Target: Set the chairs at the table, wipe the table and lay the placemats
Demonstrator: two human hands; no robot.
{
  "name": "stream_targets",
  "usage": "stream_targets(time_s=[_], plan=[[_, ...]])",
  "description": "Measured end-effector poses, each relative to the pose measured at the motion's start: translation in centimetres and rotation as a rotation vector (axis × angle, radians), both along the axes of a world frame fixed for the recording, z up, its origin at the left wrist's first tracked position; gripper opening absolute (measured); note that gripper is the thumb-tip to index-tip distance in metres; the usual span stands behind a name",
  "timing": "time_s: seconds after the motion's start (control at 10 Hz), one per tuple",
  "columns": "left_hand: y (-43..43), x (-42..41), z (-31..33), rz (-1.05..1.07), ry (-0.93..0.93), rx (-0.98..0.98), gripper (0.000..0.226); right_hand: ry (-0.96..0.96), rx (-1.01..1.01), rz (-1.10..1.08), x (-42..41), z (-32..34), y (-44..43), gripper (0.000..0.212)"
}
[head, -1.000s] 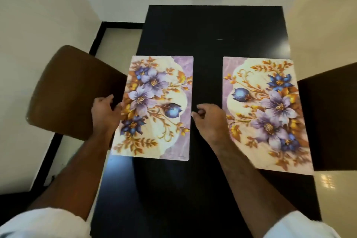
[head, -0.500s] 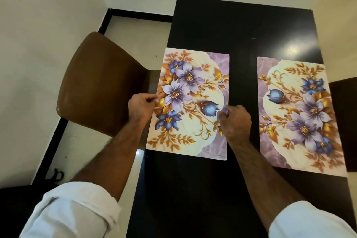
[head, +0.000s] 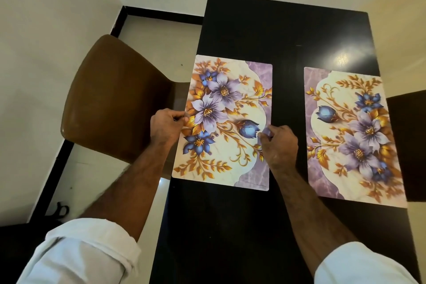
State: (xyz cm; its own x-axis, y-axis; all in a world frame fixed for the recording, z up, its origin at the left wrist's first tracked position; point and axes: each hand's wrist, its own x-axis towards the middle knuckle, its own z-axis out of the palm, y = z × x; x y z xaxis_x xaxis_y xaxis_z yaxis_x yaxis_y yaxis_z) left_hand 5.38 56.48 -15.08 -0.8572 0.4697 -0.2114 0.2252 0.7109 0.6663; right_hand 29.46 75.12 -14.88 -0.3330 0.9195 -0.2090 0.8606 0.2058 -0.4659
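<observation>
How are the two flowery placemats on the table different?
The left placemat is pinched at its sides by the left hand and right hand; the right placemat lies untouched. The left placemat's purple band is on its right, the right placemat's on its left. Both have the same flower print.

The floor (head: pixel 147 48) is pale and a bit shiny. A black strip (head: pixel 161 15) runs along the bottom of the cream wall (head: pixel 46 30) and turns at the corner. A small dark thing (head: pixel 60 211) sits near the strip, too small to tell what it is.
</observation>
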Motion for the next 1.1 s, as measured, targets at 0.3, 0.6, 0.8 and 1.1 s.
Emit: stream_targets(time_s=[0.3,0.6,0.8,1.1], plan=[[0.0,-0.2,-0.1,-0.004,0.021,-0.009,0.033,0.006,-0.014,-0.006,-0.2,0.2,0.0,0.052],[-0.1,0.2,0.0,0.003,0.026,0.005,0.033,-0.007,-0.032,-0.027,-0.1,-0.1,0.0,0.056],[-0.1,0.2,-0.5,0.031,0.015,0.030,0.033,0.002,-0.047,-0.031,-0.2,-0.4,0.2,0.054],[-4.4,4.7,-1.2,0.371,-0.195,0.156,0.026,0.022,-0.047,0.074,8.4,0.8,-4.6,0.042]])
